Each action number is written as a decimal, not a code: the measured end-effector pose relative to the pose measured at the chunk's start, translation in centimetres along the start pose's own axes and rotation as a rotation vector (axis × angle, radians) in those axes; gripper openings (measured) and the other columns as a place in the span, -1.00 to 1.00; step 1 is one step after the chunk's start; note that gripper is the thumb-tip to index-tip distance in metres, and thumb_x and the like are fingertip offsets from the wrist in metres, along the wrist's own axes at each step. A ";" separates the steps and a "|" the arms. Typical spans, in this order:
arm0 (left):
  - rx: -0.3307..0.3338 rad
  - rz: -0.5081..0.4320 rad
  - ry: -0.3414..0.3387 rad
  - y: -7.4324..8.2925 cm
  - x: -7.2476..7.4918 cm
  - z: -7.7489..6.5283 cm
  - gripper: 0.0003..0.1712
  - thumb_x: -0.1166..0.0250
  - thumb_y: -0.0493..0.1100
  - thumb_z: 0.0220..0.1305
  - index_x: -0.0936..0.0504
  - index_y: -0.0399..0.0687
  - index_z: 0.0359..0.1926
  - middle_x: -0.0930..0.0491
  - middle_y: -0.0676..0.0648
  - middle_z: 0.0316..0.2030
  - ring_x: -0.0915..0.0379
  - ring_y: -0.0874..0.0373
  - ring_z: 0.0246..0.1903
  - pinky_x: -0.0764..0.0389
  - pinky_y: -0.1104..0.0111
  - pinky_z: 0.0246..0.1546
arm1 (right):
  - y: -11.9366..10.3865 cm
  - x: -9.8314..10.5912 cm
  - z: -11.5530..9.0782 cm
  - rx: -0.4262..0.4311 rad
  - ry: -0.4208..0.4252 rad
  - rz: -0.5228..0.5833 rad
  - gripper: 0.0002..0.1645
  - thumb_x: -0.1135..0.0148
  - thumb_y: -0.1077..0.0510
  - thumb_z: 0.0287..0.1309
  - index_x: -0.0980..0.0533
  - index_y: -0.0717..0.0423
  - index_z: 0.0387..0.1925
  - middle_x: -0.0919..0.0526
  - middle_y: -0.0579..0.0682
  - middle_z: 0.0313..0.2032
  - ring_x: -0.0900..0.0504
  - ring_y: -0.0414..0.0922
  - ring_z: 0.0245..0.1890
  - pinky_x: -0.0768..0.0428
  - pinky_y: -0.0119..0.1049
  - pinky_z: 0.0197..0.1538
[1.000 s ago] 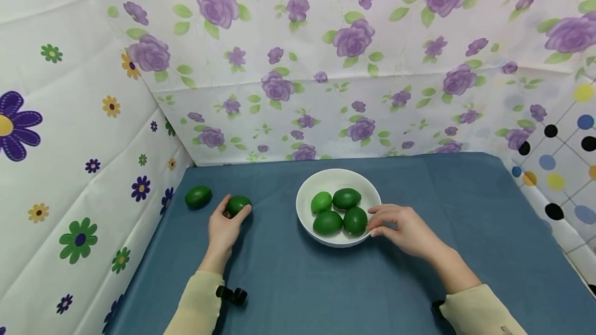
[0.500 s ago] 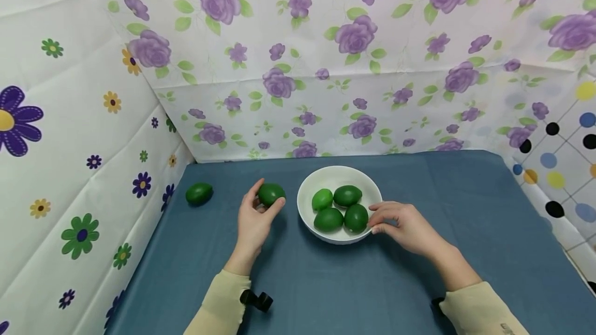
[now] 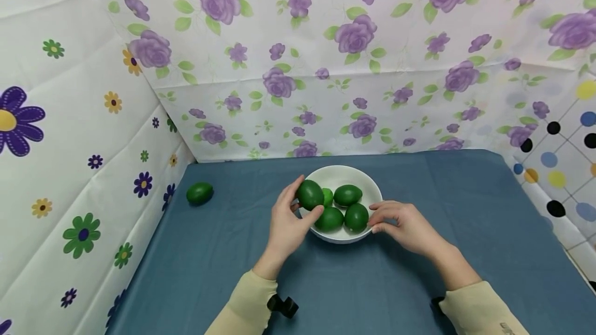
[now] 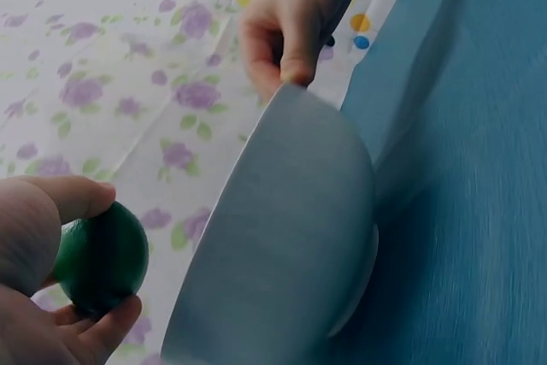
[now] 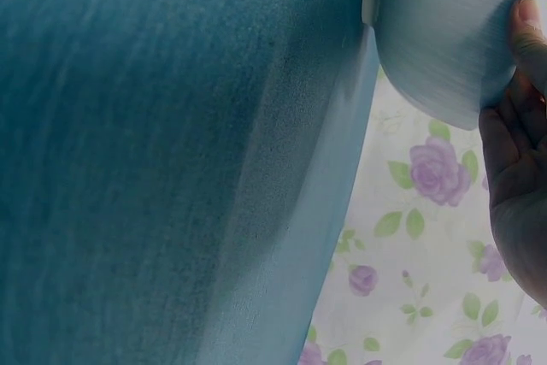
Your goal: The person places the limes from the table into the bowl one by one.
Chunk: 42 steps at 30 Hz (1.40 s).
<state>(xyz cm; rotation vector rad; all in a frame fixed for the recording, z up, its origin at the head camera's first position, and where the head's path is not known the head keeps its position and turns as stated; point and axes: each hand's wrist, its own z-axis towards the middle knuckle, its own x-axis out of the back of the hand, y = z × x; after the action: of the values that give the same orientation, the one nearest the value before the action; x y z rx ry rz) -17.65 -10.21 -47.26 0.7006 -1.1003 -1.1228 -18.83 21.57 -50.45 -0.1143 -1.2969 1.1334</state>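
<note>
My left hand (image 3: 289, 224) holds a dark green oval fruit (image 3: 309, 195) between thumb and fingers, over the left rim of a white bowl (image 3: 368, 184). In the left wrist view this fruit (image 4: 107, 258) is apart from the bowl (image 4: 273, 211). Inside the bowl lie several green fruits: a dark one (image 3: 347, 196) at the back, two more dark ones in front, and a smaller bright green one (image 3: 328, 197), partly hidden behind the held fruit. My right hand (image 3: 402, 226) pinches the bowl's right rim, its thumb on the outside wall in the right wrist view.
Another dark green fruit (image 3: 199, 193) lies at the far left of the blue cloth-covered table (image 3: 223, 252). Floral sheets (image 3: 261, 92) hang along the back and left edges. A dotted sheet (image 3: 565, 180) lines the right side.
My left hand has lifted a dark green fruit off the left of the table and carried it right to the bowl. My right hand has stayed at the rim.
</note>
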 end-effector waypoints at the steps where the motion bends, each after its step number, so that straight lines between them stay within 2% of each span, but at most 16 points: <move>1: -0.013 0.011 -0.013 0.2 -0.4 0.0 -0.09 -0.57 -0.07 0.35 -0.37 -0.01 0.61 -0.45 -0.14 0.44 -0.56 -0.04 0.24 -0.71 0.05 0.17 | 0.0 0.0 0.0 -0.002 -0.001 0.001 -0.67 -0.63 0.21 0.12 -0.79 -0.35 -0.22 -0.81 -0.28 -0.10 -0.65 -0.05 0.29 -0.67 -0.10 0.28; 7: -0.075 0.119 -0.127 0.7 -2.3 0.2 -0.10 -0.59 -0.06 0.33 -0.40 -0.05 0.59 -0.49 -0.13 0.43 -0.59 -0.03 0.23 -0.71 -0.05 0.15 | -0.1 0.1 0.0 -0.009 0.000 0.003 -0.66 -0.63 0.23 0.11 -0.79 -0.35 -0.23 -0.81 -0.28 -0.11 -0.65 -0.04 0.29 -0.67 0.01 0.27; 12: -0.106 0.226 -0.213 0.5 -3.2 0.3 -0.10 -0.62 -0.04 0.29 -0.45 -0.06 0.56 -0.53 -0.11 0.40 -0.57 -0.01 0.27 -0.70 0.04 0.19 | 0.0 0.0 0.0 0.001 -0.002 -0.003 -0.69 -0.62 0.22 0.12 -0.79 -0.32 -0.22 -0.80 -0.34 -0.12 -0.65 -0.04 0.28 -0.69 0.03 0.25; 16: -0.108 0.280 -0.249 0.5 -3.6 0.3 -0.10 -0.62 -0.03 0.28 -0.47 -0.11 0.55 -0.58 -0.09 0.35 -0.56 0.00 0.28 -0.69 0.07 0.23 | 0.0 0.0 0.0 0.004 -0.008 -0.001 -0.74 -0.61 0.19 0.13 -0.81 -0.27 -0.22 -0.78 -0.40 -0.12 -0.65 -0.05 0.28 -0.70 0.02 0.25; 22: -0.085 0.298 -0.262 0.3 -3.8 0.3 -0.12 -0.61 -0.01 0.29 -0.48 -0.09 0.54 -0.60 -0.09 0.32 -0.57 0.01 0.26 -0.70 0.06 0.20 | -0.1 0.0 0.1 0.011 -0.008 0.006 -0.77 -0.61 0.20 0.14 -0.81 -0.21 -0.22 -0.80 -0.36 -0.12 -0.65 -0.03 0.28 -0.70 0.04 0.24; 30: -0.078 0.306 -0.264 0.3 -3.8 0.5 -0.13 -0.61 0.00 0.30 -0.49 -0.11 0.53 -0.62 -0.09 0.31 -0.59 0.01 0.24 -0.71 0.06 0.18 | -0.2 0.1 0.1 0.019 -0.003 0.003 -0.77 -0.61 0.21 0.14 -0.81 -0.20 -0.22 -0.78 -0.40 -0.12 -0.66 -0.03 0.28 -0.69 0.03 0.25; 42: -0.042 0.429 -0.250 0.3 -4.2 1.1 -0.13 -0.53 0.18 0.35 -0.48 -0.01 0.55 -0.61 -0.06 0.34 -0.62 0.03 0.22 -0.74 0.10 0.13 | -0.4 0.1 0.1 0.013 -0.003 0.006 -0.74 -0.61 0.22 0.15 -0.80 -0.24 -0.22 -0.81 -0.31 -0.12 -0.66 -0.03 0.28 -0.68 0.04 0.26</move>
<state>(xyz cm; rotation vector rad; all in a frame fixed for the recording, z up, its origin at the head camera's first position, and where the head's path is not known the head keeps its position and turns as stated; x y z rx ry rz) -18.78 -6.07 -47.97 0.2721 -1.3576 -0.8728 -18.73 21.40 -50.11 -0.1072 -1.2923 1.1477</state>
